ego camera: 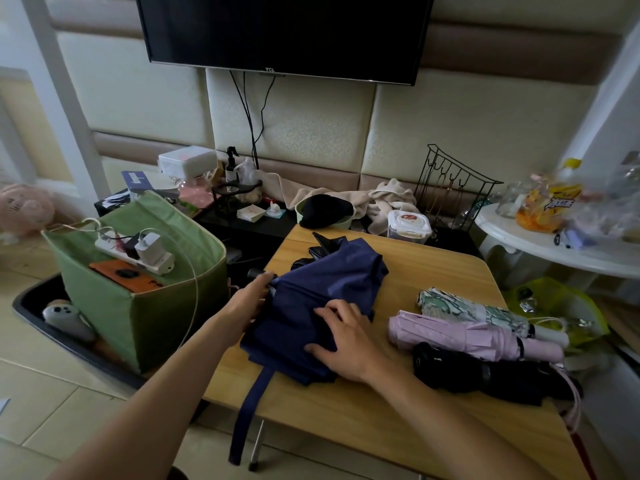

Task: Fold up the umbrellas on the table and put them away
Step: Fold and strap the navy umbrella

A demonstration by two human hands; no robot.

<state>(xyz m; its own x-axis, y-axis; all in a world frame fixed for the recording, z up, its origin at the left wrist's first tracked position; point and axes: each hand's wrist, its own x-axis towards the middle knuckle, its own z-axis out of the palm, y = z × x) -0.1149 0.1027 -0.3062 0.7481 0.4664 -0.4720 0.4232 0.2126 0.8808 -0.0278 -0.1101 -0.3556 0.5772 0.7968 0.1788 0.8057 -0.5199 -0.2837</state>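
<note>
Here the folding step is in hand: a collapsed navy-blue fabric umbrella (322,299) lies loose and unrolled on the left part of the pale wooden table (408,410), its strap (249,410) hanging over the near edge. It is steadied at its left side by the left hand (251,299), which is curled against the fabric near the dark handle; a full grasp cannot be told. The right hand (346,344) is laid flat and open on the canopy, pressing the folds down. Next, it is judged, the pleats must be gathered and rolled tight before the strap is wrapped round.

Three umbrellas are already folded at the right: a black one (485,374) nearest, a pink one (474,336) beyond it, and a green-patterned white one (481,311) farthest.

Left of the table, a green fabric storage bin (145,317) is seen to hold a white power strip with chargers (138,252) and an orange flat object (126,275).
</note>
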